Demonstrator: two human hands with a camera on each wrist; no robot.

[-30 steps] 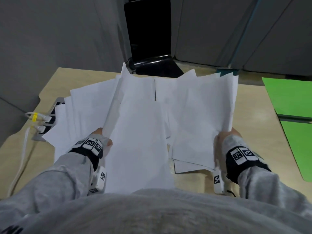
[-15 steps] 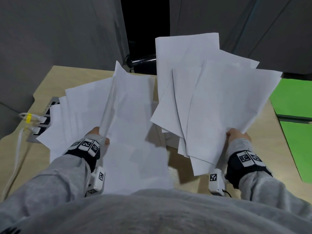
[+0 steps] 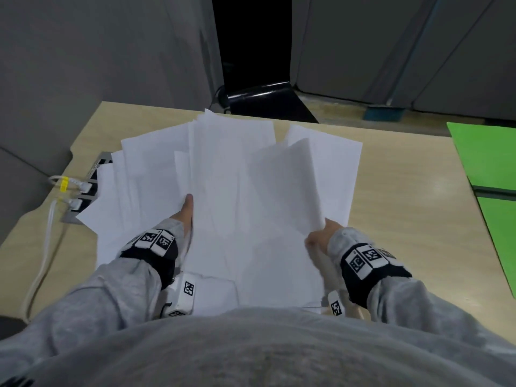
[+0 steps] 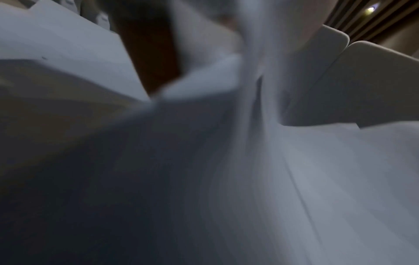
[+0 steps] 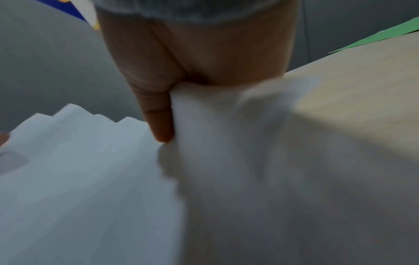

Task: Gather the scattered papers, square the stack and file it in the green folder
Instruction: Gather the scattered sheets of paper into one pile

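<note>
A fan of white papers (image 3: pixel 237 191) is held over the middle of the wooden table (image 3: pixel 405 219). My left hand (image 3: pixel 186 210) grips the left edge of the bundle, with its thumb lying along the top sheet. My right hand (image 3: pixel 321 236) pinches the lower right corner of the sheets. In the right wrist view the thumb (image 5: pixel 158 122) presses on the papers (image 5: pixel 79 170). The left wrist view is blurred and shows only papers (image 4: pixel 317 179). More loose sheets (image 3: pixel 117 208) lie spread to the left. The green folder (image 3: pixel 485 157) lies open at the table's right edge, apart from both hands.
A power strip (image 3: pixel 93 177) with white cables (image 3: pixel 47 233) sits at the table's left edge, partly under the sheets. A black chair (image 3: pixel 262 99) stands behind the far edge. Bare tabletop shows between the papers and the folder.
My right hand lifted its bundle high, then swung it left and down onto the left hand's bundle. The two bundles now overlap as one fan. The left hand slid a little forward.
</note>
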